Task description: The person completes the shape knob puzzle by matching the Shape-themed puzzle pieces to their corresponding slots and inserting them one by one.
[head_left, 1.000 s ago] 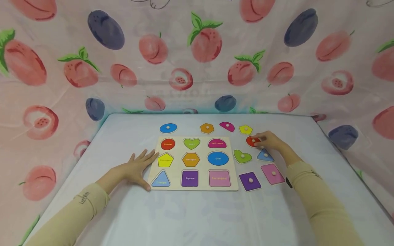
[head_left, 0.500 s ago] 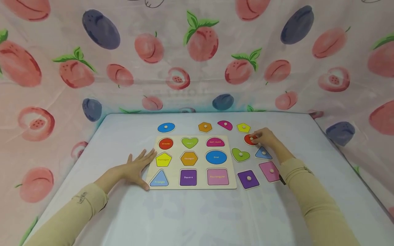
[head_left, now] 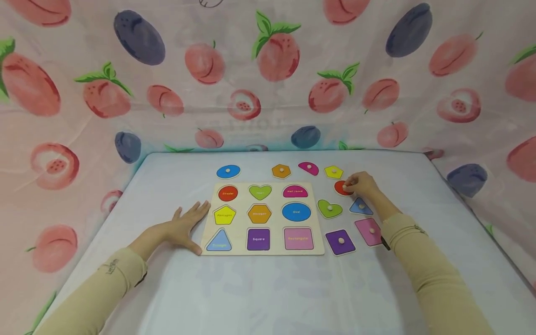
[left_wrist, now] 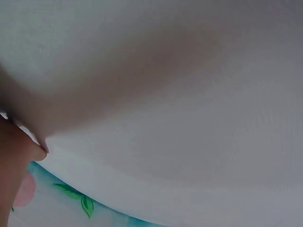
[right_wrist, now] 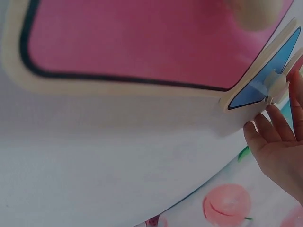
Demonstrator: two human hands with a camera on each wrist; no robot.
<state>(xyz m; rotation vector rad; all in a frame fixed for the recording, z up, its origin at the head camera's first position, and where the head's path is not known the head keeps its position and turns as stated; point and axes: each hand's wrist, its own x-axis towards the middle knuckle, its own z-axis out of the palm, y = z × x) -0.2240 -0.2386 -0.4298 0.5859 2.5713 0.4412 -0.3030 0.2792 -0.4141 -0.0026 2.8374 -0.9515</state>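
Observation:
My right hand (head_left: 363,185) is at the red circle piece (head_left: 340,188), pinching its small knob between thumb and fingertips. The piece lies right of the board's upper corner. Fingers spread, my left hand (head_left: 184,230) rests against the left edge of the cream puzzle board (head_left: 241,215), thumb at the lower corner. Printed on the board are coloured shapes with their names. In the right wrist view, the pink rectangle piece (right_wrist: 142,42) looms close, with the blue triangle piece (right_wrist: 265,71) beyond it near my fingers. Only a bit of my left hand (left_wrist: 19,156) shows in the left wrist view.
Right of the board lie a green heart (head_left: 324,209) and a purple square (head_left: 335,249). Along its far side are a blue oval (head_left: 222,173), an orange hexagon (head_left: 276,173), a magenta half round (head_left: 306,170) and a yellow pentagon (head_left: 328,173). A fruit-print cloth (head_left: 276,107) hangs behind.
My right fingers have drawn together over the red circle's knob. The piece and my left hand stay in about the same place; the head view shifts slightly.

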